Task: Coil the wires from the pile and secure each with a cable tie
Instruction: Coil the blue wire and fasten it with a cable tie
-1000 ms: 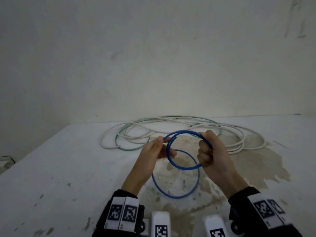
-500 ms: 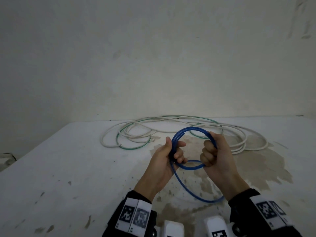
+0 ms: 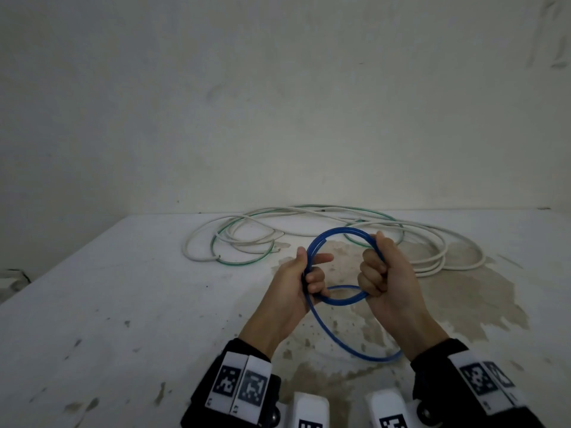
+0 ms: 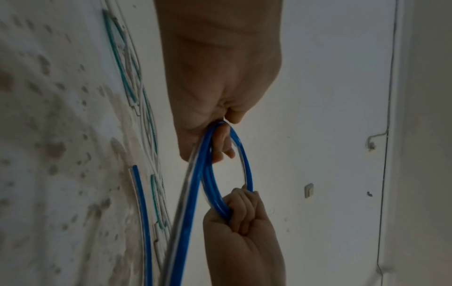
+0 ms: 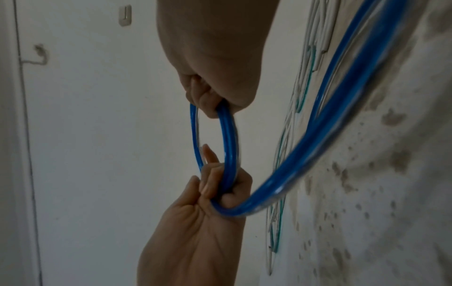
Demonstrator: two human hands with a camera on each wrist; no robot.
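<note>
While a loose tail of the blue wire [image 3: 349, 341] sags toward the stained white table [image 3: 123, 288] nearest the camera, the left hand [image 3: 301, 284] and right hand [image 3: 381, 273] each curl around opposite sides of its smooth, glossy round coil. Coiling seems nearly finished; next, gather that tail and fetch a cable tie, none visible. Farther back lies the tangled pile of white and green wires [image 3: 309, 233].

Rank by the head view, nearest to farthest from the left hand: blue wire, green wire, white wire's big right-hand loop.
1. blue wire: gripped in the left hand itself.
2. green wire: on the table, up and left of the hand.
3. white wire: its big loop lies past the right hand.
</note>
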